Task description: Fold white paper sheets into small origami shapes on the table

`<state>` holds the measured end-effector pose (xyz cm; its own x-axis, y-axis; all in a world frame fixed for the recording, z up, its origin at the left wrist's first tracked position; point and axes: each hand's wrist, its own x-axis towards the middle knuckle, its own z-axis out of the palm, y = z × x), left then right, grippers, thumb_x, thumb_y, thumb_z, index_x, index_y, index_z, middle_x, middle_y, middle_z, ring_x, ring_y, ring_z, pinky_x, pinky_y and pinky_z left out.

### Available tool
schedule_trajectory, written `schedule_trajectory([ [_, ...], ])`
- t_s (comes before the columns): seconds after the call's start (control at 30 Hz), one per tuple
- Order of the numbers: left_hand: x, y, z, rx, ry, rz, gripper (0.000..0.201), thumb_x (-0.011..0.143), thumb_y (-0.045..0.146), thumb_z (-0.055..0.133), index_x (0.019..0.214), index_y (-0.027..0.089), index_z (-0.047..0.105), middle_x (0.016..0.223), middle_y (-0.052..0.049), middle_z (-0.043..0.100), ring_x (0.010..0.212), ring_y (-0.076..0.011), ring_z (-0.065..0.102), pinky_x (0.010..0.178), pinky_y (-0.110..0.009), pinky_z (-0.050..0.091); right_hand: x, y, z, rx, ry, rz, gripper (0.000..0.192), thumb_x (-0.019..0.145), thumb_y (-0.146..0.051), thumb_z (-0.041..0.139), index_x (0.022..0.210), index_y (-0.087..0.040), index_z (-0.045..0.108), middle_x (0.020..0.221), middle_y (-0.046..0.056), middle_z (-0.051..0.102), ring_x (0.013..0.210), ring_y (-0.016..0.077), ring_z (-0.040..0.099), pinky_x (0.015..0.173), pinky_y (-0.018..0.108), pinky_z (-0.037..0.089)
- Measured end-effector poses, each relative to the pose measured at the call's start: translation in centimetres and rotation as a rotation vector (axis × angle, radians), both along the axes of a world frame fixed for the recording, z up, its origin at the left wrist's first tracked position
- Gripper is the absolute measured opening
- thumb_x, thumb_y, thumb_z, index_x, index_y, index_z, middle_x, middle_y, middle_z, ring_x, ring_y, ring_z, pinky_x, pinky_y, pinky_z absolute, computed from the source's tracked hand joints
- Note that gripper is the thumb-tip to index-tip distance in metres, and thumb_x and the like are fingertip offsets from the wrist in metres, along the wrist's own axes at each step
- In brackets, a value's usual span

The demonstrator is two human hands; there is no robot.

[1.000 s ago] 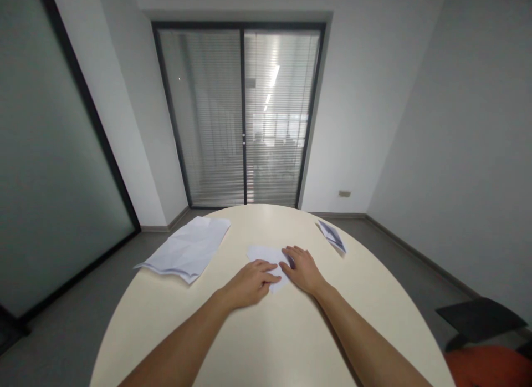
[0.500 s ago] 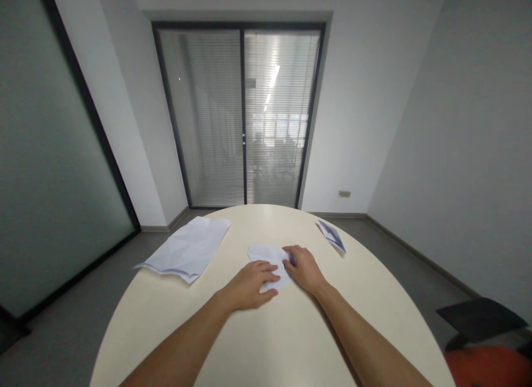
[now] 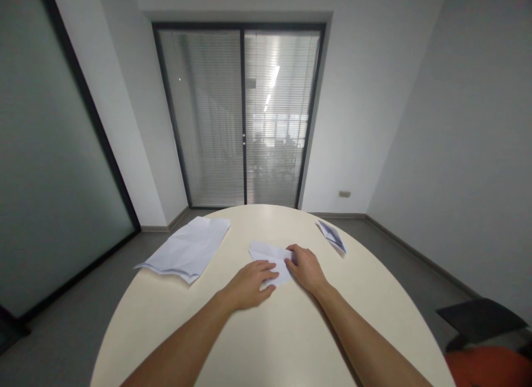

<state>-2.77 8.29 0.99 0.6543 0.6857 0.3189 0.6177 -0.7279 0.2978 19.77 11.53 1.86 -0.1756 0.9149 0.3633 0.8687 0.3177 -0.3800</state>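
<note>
the left hand [image 3: 249,284] lies palm down with its fingers spread flat, the fingertips pressing on the near left part of a small white folded paper [image 3: 272,256]. the right hand [image 3: 305,268] lies just beside it, also palm down, fingers together and slightly curled, with the fingertips resting on the right edge of the same paper. neither hand pinches or lifts the sheet; both hold it flat. the folded paper lies on the round cream surface [image 3: 291,331], about at its middle, a little beyond the two hands, with its far left corner free and pointing away. both forearms reach in from the near edge and meet at the paper.

to the left, well apart from the hands, a stack of creased white sheets [image 3: 187,251] lies at the rim of the surface, one corner hanging over the edge. to the right, near the far rim, a smaller folded paper with dark print [image 3: 331,235] lies on its own, apart from the right hand. behind the surface stands a glass sliding door with blinds [image 3: 243,115]. at the lower right corner a dark chair back [image 3: 480,317] and an orange seat [image 3: 490,365] show beside the surface.
</note>
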Motion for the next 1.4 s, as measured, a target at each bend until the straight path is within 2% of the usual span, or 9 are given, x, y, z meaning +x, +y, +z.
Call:
schedule_trajectory([
  [0.13, 0.0, 0.0, 0.0, 0.001, 0.014, 0.009, 0.04, 0.095, 0.036, 0.052, 0.132, 0.025, 0.061, 0.144, -0.004, 0.055, 0.135, -0.0247, 0.047, 0.115, -0.043, 0.036, 0.1, 0.2, -0.2, 0.02, 0.018, 0.026, 0.023, 0.086, -0.021, 0.057, 0.108, -0.018, 0.064, 0.098, 0.006, 0.071, 0.094, 0.0212, 0.061, 0.086, 0.03, 0.041],
  [0.3, 0.1, 0.0, 0.0, 0.007, 0.038, 0.03, 0.042, 0.096, 0.035, 0.05, 0.135, 0.024, 0.059, 0.145, -0.005, 0.053, 0.136, -0.0252, 0.046, 0.116, -0.044, 0.036, 0.0, 0.2, -0.2, 0.058, 0.02, 0.061, 0.025, 0.085, -0.019, 0.056, 0.108, -0.017, 0.066, 0.107, 0.008, 0.07, 0.105, 0.023, 0.059, 0.097, 0.033, 0.039],
  [0.53, 0.1, 0.2, -0.2, -0.002, 0.039, 0.046, 0.043, 0.097, 0.035, 0.048, 0.137, 0.022, 0.057, 0.147, -0.006, 0.051, 0.138, -0.0249, 0.043, 0.117, -0.044, 0.034, -0.1, -0.1, -0.1, -0.014, -0.037, 0.138, 0.03, 0.088, -0.017, 0.051, 0.111, -0.024, 0.069, 0.108, 0.005, 0.073, 0.108, 0.0234, 0.062, 0.11, 0.046, 0.027],
  [0.67, 0.1, 0.2, -0.2, -0.003, 0.025, 0.035, 0.042, 0.097, 0.033, 0.047, 0.136, 0.019, 0.058, 0.145, -0.009, 0.054, 0.138, -0.0244, 0.043, 0.117, -0.043, 0.036, 0.0, 0.0, -0.4, 0.009, -0.028, 0.207, 0.035, 0.088, -0.015, 0.05, 0.113, -0.029, 0.072, 0.109, 0.003, 0.074, 0.105, 0.022, 0.064, 0.106, 0.042, 0.034],
  [0.77, 0.0, 0.3, -0.2, -0.008, 0.023, 0.008, 0.043, 0.095, 0.025, 0.047, 0.135, 0.017, 0.057, 0.145, -0.011, 0.053, 0.138, -0.0242, 0.043, 0.117, -0.042, 0.036, 0.2, 0.2, -0.7, 0.042, -0.014, 0.245, 0.038, 0.087, -0.013, 0.051, 0.114, -0.028, 0.073, 0.11, 0.003, 0.075, 0.104, 0.0207, 0.065, 0.1, 0.036, 0.04],
  [1.1, 0.1, -0.2, 0.5, -0.017, -0.117, -0.009, 0.047, 0.083, 0.015, 0.053, 0.13, 0.02, 0.053, 0.137, -0.01, 0.054, 0.13, -0.0227, 0.047, 0.114, -0.041, 0.039, 0.1, 0.3, -0.6, 0.065, -0.032, 0.278, 0.039, 0.085, -0.009, 0.052, 0.112, -0.027, 0.075, 0.105, 0.003, 0.075, 0.098, 0.0194, 0.065, 0.094, 0.033, 0.044],
  [1.17, 0.1, -0.3, 0.7, 0.025, -0.116, 0.004, 0.053, 0.08, 0.014, 0.055, 0.132, 0.021, 0.05, 0.141, -0.011, 0.049, 0.136, -0.0248, 0.04, 0.117, -0.046, 0.033, 0.0, 0.1, -0.3, 0.059, -0.05, 0.283, 0.04, 0.086, -0.008, 0.052, 0.112, -0.028, 0.074, 0.105, 0.003, 0.075, 0.098, 0.0194, 0.065, 0.095, 0.034, 0.043],
  [1.3, 0.0, -0.3, 0.5, 0.091, -0.041, 0.028, 0.063, 0.08, 0.016, 0.054, 0.142, 0.023, 0.041, 0.16, -0.01, 0.027, 0.151, -0.0302, 0.011, 0.121, -0.058, 0.016, -0.1, -0.1, 0.1, 0.048, -0.085, 0.288, 0.041, 0.086, -0.008, 0.052, 0.114, -0.028, 0.074, 0.107, 0.004, 0.074, 0.1, 0.0194, 0.064, 0.097, 0.034, 0.042],
  [1.4, 0.0, 0.0, 0.1, 0.056, 0.002, 0.034, 0.066, 0.084, 0.019, 0.052, 0.147, 0.022, 0.034, 0.16, -0.011, 0.028, 0.151, -0.0283, 0.015, 0.121, -0.057, 0.015, 0.0, -0.1, 0.0, 0.044, -0.092, 0.298, 0.041, 0.086, -0.007, 0.051, 0.114, -0.028, 0.074, 0.108, 0.004, 0.074, 0.101, 0.0193, 0.064, 0.097, 0.034, 0.041],
])
